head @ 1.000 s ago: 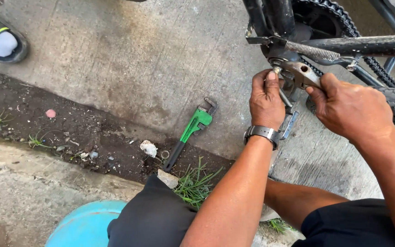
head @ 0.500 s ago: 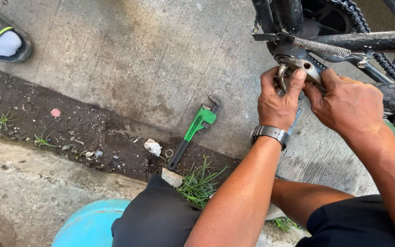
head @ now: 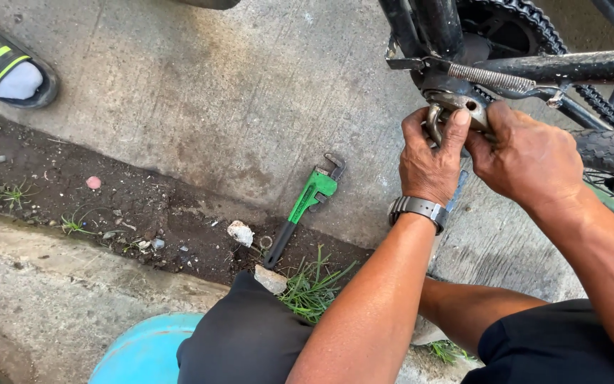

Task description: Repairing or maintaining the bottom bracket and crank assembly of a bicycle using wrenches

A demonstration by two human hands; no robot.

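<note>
Gripping metal fitting (head: 456, 108) under bike frame (head: 563, 67) | left hand (head: 431, 160), right hand (head: 527, 153) fingers clenched on it | looks rigid, heavy, probably greasy; hold its edges | green wrench (head: 307, 203) on concrete

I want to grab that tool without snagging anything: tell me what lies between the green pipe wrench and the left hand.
In the head view, only bare concrete lies between the green pipe wrench and the left hand.

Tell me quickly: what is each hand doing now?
Left hand: closed on the metal part under the bicycle frame.
Right hand: closed on the same part.
</note>
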